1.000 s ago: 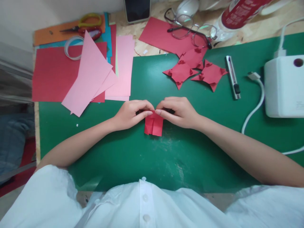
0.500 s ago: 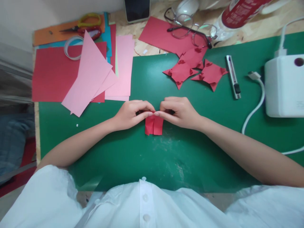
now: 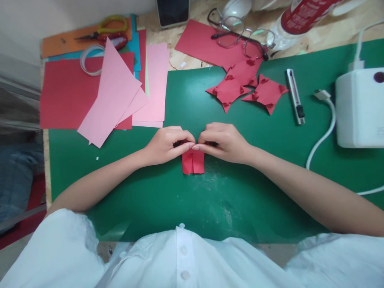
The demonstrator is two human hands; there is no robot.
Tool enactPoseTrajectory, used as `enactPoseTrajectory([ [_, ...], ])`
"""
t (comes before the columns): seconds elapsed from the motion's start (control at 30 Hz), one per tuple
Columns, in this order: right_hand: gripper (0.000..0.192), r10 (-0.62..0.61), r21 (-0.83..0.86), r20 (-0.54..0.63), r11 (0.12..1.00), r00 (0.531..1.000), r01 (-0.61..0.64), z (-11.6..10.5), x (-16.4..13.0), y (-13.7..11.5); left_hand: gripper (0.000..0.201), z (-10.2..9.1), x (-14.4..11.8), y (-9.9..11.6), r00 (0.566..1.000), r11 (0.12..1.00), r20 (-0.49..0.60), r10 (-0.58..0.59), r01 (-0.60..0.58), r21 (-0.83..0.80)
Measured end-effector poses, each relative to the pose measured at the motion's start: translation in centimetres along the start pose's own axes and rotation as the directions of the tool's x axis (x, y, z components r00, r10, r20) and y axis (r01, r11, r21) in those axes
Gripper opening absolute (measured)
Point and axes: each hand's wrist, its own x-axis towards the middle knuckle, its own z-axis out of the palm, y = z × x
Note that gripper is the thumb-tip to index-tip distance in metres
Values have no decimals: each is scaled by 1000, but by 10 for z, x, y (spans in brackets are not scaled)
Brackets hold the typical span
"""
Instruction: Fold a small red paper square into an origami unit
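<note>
A small folded red paper piece (image 3: 193, 163) lies on the green cutting mat (image 3: 180, 200) in the middle. My left hand (image 3: 168, 144) and my right hand (image 3: 223, 141) meet over its far edge, both pinching it with fingertips touching. The upper part of the paper is hidden under my fingers. Three finished red folded star-like pieces (image 3: 229, 90) lie farther back on the mat.
Stacked red and pink paper sheets (image 3: 108, 88) lie at back left with scissors (image 3: 105, 34) and a tape ring (image 3: 88, 60). Glasses (image 3: 240, 38), a utility knife (image 3: 295, 98), a white box (image 3: 360, 106) with cable (image 3: 322, 136) are at right. A phone (image 3: 173, 12) stands behind.
Both hands stay pinching the red paper; the fingertips have drawn closer together and the paper's visible lower part has shifted slightly left and narrowed.
</note>
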Motion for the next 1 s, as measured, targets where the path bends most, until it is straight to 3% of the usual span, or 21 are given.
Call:
enactPoseTrajectory([
  [0.2, 50, 45, 24, 27, 999, 999, -46, -2, -1, -1, 26, -4, 0, 3, 998, 999, 36, -53, 53, 10],
  [0.47, 46, 86, 73, -4, 994, 996, -85, -2, 0, -2, 26, -4, 2, 8, 987, 978, -38, -156, 149, -144],
  [0.7, 50, 143, 144, -45, 980, 989, -136, -3, 2, -2, 26, -5, 2, 7, 983, 970, 34, -179, 182, -158],
  [1.0, 53, 203, 186, -55, 964, 978, -189, -4, 2, -3, 21, -3, 1, 6, 988, 976, 22, -153, 155, -150],
])
